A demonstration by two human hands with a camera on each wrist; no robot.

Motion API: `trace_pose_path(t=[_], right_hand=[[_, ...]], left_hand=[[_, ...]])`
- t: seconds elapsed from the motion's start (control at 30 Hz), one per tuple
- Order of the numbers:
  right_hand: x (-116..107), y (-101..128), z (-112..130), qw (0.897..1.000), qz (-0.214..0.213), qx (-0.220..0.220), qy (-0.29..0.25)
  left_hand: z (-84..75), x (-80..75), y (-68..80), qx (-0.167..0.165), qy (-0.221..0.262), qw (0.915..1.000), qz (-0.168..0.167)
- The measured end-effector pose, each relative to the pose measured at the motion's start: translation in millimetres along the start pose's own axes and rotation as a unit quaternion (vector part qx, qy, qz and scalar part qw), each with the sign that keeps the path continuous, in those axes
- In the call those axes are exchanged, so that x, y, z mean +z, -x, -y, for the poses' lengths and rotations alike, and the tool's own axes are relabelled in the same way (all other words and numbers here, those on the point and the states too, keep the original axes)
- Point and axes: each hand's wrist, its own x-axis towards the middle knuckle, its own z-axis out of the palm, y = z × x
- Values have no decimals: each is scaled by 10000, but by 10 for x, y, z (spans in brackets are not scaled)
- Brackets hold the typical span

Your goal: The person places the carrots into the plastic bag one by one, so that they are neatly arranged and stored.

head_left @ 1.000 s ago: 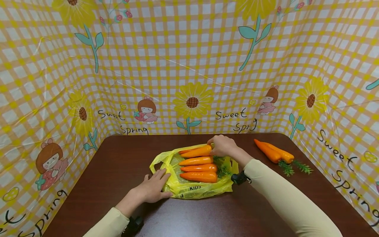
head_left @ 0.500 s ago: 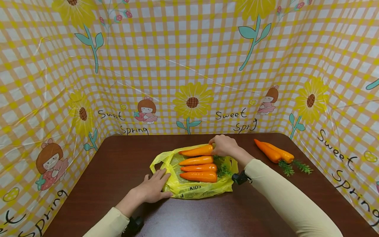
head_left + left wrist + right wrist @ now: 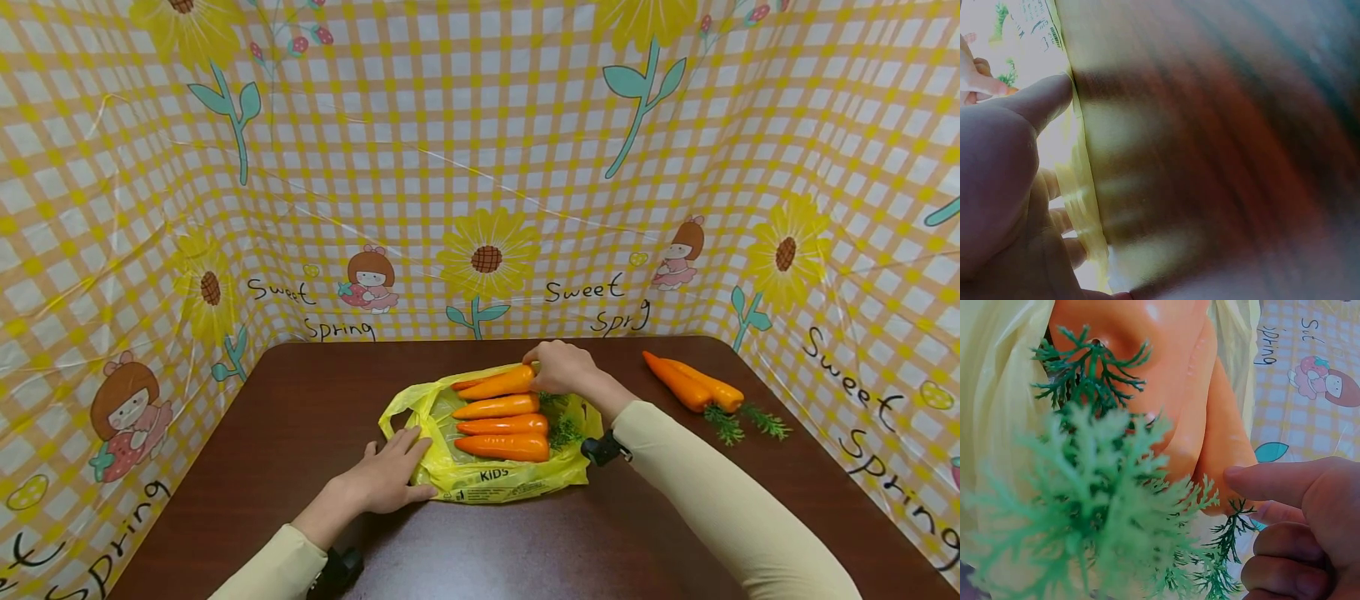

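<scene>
1. Head view: the right hand [image 3: 564, 368] is curled round the thick end of the farthest carrot [image 3: 497, 384], which lies with three more carrots [image 3: 501, 427] on the yellow bag [image 3: 491, 482] in the middle of the brown table [image 3: 300, 392]. The left hand [image 3: 386, 481] lies flat, fingers straight, pressing the bag's near-left edge down. By my reading, this carrot is being settled into the row. The next move calls for letting go cleanly, then reaching right, where two loose carrots [image 3: 693, 385] wait well apart from the bag. Nothing stands between; green tops [image 3: 564, 433] crowd the bag's right side.

2. Left wrist view: blurry, but the left hand's thumb [image 3: 1044, 103] and fingers rest on the bag's edge [image 3: 1082, 206] against the table. It pins the bag without pinching it.

3. Right wrist view: orange carrot bodies [image 3: 1175, 406] and plastic fronds [image 3: 1104, 506] fill the frame. The right hand's fingers [image 3: 1291, 484] bend in beside a carrot, though the contact itself is hidden here.
</scene>
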Motion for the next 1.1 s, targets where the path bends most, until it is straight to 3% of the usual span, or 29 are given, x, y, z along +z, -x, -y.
trace_pose_path(t=[0.6,1.1], right_hand=[[35,-20,10,10000,72,-39,-42],[-102,111,-134,9987,-117,-286,-410]], left_hand=[[-4,15,5,18,31,10000,-15],[68,83,-29,82,-29,9999,-120]])
